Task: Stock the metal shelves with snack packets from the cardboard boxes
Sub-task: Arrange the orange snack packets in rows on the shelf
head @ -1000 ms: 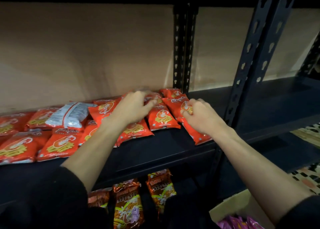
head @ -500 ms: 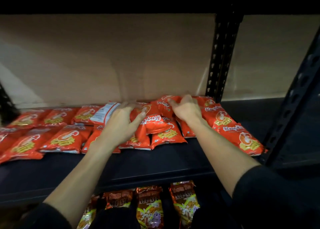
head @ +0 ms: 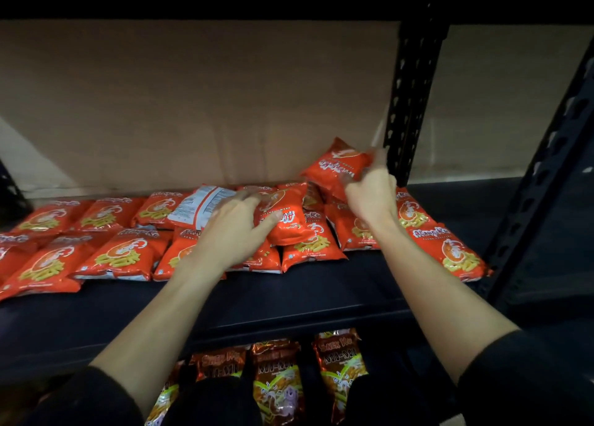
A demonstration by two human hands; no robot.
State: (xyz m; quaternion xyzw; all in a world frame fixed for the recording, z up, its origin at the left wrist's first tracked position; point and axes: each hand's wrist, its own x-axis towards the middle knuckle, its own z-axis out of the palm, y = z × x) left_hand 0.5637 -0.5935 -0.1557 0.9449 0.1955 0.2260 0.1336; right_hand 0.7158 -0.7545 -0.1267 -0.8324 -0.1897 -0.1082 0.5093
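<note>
Now the left hand has grabbed a shiny red snack packet on top of the pile, fingers curled round it. Further right, the right hand has lifted another red packet above the black metal shelf, pinching it beside the black post with holes.

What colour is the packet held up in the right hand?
The packet in the right hand is orange-red with white lettering; head view.

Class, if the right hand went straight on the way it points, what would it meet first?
Likely the brown back panel; the red packet held by the right hand would touch it first. Depth is unclear.
</note>
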